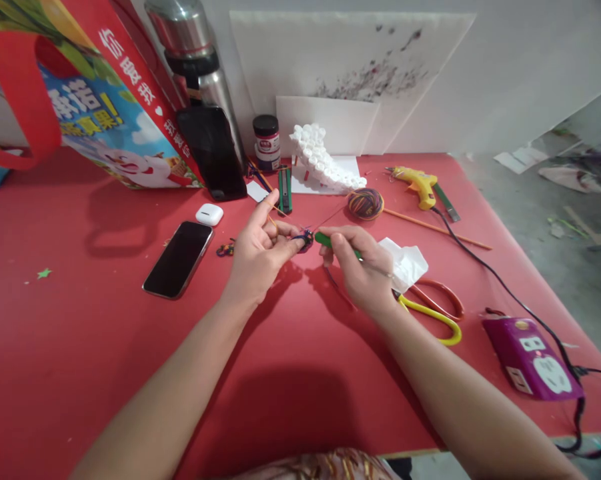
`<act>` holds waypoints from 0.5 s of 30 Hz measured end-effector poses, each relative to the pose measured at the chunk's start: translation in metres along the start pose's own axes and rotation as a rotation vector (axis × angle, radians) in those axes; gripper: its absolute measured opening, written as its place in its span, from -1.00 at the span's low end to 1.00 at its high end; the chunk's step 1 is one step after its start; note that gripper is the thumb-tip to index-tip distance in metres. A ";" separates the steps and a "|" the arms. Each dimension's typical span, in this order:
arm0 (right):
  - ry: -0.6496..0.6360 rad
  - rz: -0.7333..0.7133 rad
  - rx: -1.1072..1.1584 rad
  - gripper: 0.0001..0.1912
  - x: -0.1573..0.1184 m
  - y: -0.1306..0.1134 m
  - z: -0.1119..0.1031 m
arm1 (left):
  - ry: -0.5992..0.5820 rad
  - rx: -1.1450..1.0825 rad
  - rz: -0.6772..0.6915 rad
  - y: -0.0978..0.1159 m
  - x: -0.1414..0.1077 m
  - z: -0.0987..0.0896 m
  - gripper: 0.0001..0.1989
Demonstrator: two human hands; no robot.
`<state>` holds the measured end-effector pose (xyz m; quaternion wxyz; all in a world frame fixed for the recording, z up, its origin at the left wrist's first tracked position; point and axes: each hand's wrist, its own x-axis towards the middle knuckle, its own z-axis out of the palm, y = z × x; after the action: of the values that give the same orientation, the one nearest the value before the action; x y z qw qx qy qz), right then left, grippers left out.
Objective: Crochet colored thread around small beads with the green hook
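Observation:
My left hand (260,250) pinches a small dark multicoloured piece of crochet (306,240) between thumb and fingers. Its index finger is raised, with a strand of orange yarn running over it. In my right hand (357,267) is a green-handled crochet hook (323,238), held like a pen, its tip right at the crochet piece. A thin strand leads from the work up to a multicoloured yarn ball (365,203). Another small crocheted bit (225,250) lies beside my left hand, partly hidden by it.
Scissors (433,317) and a crumpled white tissue (405,265) lie by my right hand. A phone (179,260) and white earphone case (209,215) are left. Behind stand a thermos (215,83), a jar (267,143) and a gift bag (125,127). A corded yellow glue gun (417,187) and purple power box (533,360) lie right.

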<state>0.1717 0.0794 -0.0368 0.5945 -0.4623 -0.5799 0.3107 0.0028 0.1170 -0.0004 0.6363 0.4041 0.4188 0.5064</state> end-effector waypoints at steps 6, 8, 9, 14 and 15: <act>0.072 0.101 0.278 -0.65 -0.006 0.002 0.015 | -0.063 -0.111 -0.146 0.003 0.000 -0.001 0.01; 0.031 0.290 0.530 -0.61 0.000 0.002 0.015 | -0.098 -0.135 -0.179 0.007 0.001 -0.004 -0.04; -0.001 0.375 0.636 -0.59 0.004 0.002 0.013 | -0.119 -0.132 -0.182 0.009 0.002 -0.005 -0.08; -0.171 0.512 0.759 -0.53 0.022 0.001 -0.011 | -0.264 0.001 -0.143 0.018 -0.001 -0.008 -0.22; -0.193 0.495 0.732 -0.51 0.025 0.000 -0.016 | -0.288 0.035 -0.134 0.019 -0.002 -0.008 -0.20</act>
<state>0.1908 0.0987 -0.0251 0.5700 -0.3154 -0.3566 0.6697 -0.0113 0.1184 0.0150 0.7150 0.4544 0.3581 0.3925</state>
